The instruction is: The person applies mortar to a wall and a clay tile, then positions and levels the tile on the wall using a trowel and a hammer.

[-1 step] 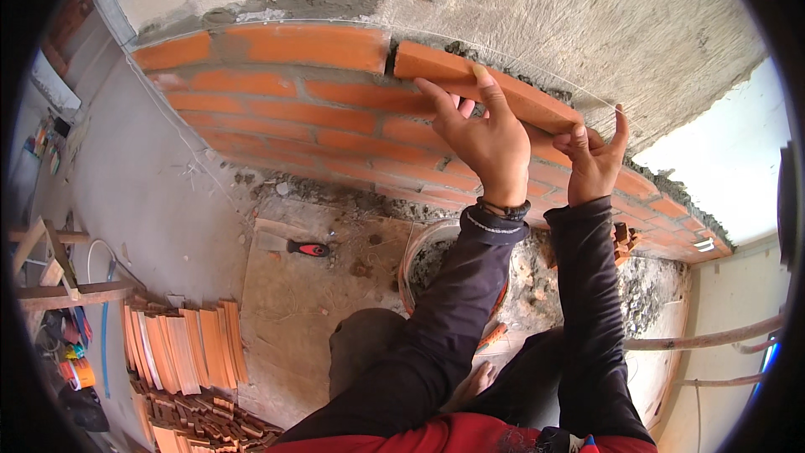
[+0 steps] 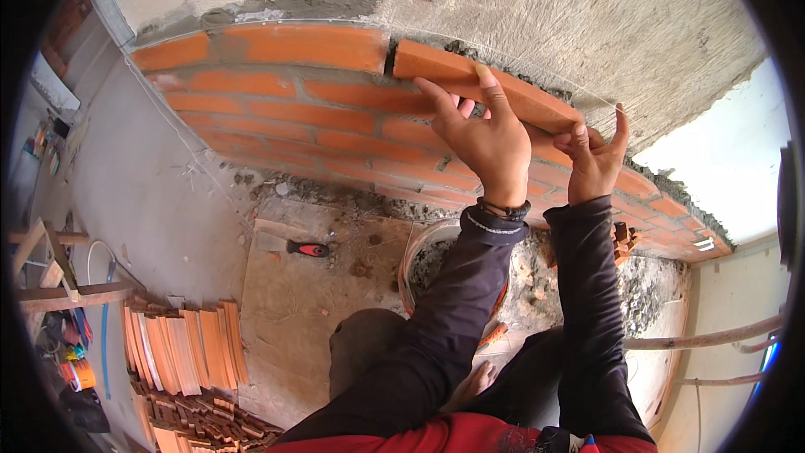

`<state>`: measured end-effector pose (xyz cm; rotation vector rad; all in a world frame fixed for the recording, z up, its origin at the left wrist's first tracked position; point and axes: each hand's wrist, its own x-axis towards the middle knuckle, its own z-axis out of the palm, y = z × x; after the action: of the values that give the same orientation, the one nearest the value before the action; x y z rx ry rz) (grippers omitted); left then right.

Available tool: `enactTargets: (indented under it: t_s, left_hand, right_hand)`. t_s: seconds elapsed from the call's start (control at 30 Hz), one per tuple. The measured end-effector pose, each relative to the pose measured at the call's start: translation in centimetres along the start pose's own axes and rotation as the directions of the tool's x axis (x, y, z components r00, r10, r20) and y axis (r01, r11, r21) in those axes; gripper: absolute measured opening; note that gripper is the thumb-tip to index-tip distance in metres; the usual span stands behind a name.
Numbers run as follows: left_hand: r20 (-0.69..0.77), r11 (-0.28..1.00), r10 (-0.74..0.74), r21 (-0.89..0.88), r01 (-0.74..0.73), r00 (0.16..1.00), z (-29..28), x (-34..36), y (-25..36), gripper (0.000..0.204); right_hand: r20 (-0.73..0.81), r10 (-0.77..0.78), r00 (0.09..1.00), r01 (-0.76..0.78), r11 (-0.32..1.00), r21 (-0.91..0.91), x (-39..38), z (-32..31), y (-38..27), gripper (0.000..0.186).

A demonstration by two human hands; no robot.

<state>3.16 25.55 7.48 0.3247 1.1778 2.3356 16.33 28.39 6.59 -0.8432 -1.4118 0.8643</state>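
An orange brick tile (image 2: 503, 94) is tilted against the wall at the top course, right of a laid brick tile (image 2: 306, 46) with a dark gap between them. My left hand (image 2: 486, 139) has its thumb on the tile's front face and its fingers curled at the lower edge. At the tile's right end, my right hand (image 2: 594, 160) pinches the corner, its index finger raised by the taut string (image 2: 537, 67). Grey mortar (image 2: 459, 49) shows behind the tile. Lower rows of brick tiles (image 2: 344, 119) with grey joints cover the wall beneath.
A mortar bucket (image 2: 404, 273) stands below my left forearm. A scraper with a red and black handle (image 2: 309, 248) lies on the board (image 2: 289, 302). Stacked brick tiles (image 2: 180, 348) sit at the lower left, near a wooden frame (image 2: 71, 294). Poles (image 2: 704, 341) cross at right.
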Motion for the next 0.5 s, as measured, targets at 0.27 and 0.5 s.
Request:
enactTargets:
  t_s: [0.27, 0.5]
  left_hand:
    - [0.035, 0.810, 0.363, 0.483, -0.333, 0.931, -1.4, 0.6, -1.7, 0.108]
    - [0.232, 0.532, 0.520, 0.665, -0.524, 0.822, -2.0, 1.0, -3.3, 0.130]
  right_hand:
    - [-0.139, -0.023, 0.990, 0.016, 0.999, -0.052, 0.6, 1.4, -0.4, 0.083]
    - [-0.200, -0.035, 0.979, 0.024, 0.998, -0.059, 1.0, 1.7, -0.3, 0.076]
